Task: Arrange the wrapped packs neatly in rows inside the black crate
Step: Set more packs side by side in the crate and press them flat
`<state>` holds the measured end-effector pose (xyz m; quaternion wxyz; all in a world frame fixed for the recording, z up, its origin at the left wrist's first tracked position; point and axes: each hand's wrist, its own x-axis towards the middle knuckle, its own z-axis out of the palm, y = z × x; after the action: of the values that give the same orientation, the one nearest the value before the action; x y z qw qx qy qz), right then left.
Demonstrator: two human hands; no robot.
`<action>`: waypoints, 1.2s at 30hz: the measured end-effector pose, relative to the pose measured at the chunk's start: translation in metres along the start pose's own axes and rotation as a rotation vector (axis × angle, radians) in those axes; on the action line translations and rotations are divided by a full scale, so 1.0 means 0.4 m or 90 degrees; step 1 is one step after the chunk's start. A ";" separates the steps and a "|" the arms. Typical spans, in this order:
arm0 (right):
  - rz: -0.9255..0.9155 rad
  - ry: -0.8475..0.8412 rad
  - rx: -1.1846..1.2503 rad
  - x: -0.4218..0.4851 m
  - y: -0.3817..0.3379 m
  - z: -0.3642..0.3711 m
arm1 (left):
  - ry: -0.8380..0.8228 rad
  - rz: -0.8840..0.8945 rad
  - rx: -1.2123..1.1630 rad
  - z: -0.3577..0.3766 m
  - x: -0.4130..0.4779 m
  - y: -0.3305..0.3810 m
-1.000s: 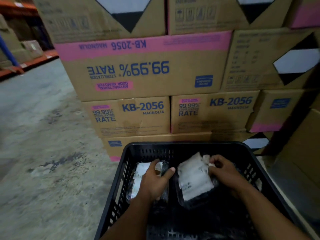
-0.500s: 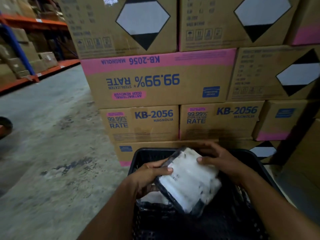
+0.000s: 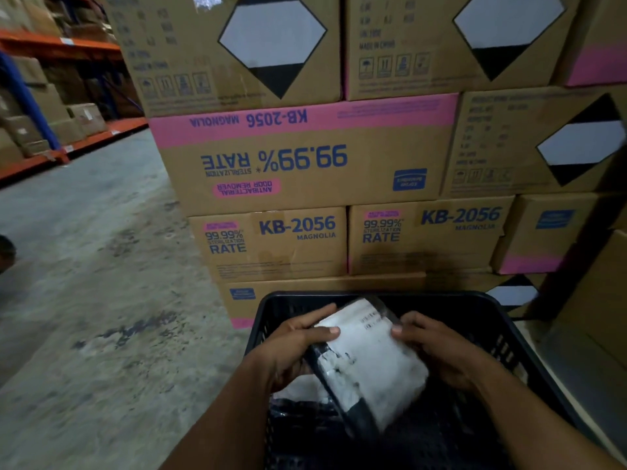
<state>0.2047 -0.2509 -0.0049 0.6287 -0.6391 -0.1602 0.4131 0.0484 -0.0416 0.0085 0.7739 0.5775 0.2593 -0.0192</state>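
Observation:
A black slotted crate [image 3: 481, 307] sits low in the view in front of stacked cartons. Both hands hold one wrapped pack [image 3: 369, 361], white with a dark edge and clear film, tilted above the crate's inside. My left hand [image 3: 291, 347] grips its left edge with the thumb on top. My right hand [image 3: 437, 347] grips its right edge. A second wrapped pack [image 3: 302, 390] lies in the crate under my left hand, mostly hidden. The crate's floor is dark and hard to read.
A wall of brown cartons [image 3: 305, 164] marked KB-2056 stands right behind the crate. Bare concrete floor [image 3: 101, 300] spreads to the left. Orange shelving [image 3: 68, 147] with boxes runs along the far left. More cartons [image 3: 597, 317] crowd the right side.
A second ago each hand rested on a separate pack lying in the crate. Both hands then took the right pack and lifted it, and now hold it tilted above the crate.

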 end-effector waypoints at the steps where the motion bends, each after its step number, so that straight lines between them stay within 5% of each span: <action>1: 0.008 -0.026 -0.027 0.000 -0.002 -0.004 | -0.008 0.006 0.010 0.006 0.010 0.003; 5: -0.001 0.036 -0.026 0.010 0.027 -0.047 | 0.162 0.042 0.088 0.027 0.043 -0.022; 8: 0.007 0.151 -0.088 0.027 0.063 -0.096 | 0.264 0.053 0.333 0.003 0.051 -0.088; 13: 0.062 0.285 -0.339 0.098 0.189 -0.097 | 0.176 -0.076 0.765 -0.024 0.076 -0.224; 19: 0.137 0.290 -0.177 0.209 0.337 -0.051 | 0.169 -0.081 0.840 -0.052 0.110 -0.297; 28: 0.210 0.214 -0.379 0.208 0.368 -0.051 | 0.130 -0.110 0.812 -0.067 0.119 -0.285; 31: 0.160 0.201 -0.468 0.171 0.302 -0.045 | 0.142 -0.104 0.807 -0.059 0.111 -0.278; 36: -0.048 0.348 -0.622 0.072 0.176 -0.071 | 0.195 -0.077 0.821 -0.023 0.091 -0.265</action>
<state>0.2208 -0.2602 -0.0841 0.2926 -0.9338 -0.1866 0.0872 0.0414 -0.0587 -0.1023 0.2252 0.9055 0.3349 -0.1314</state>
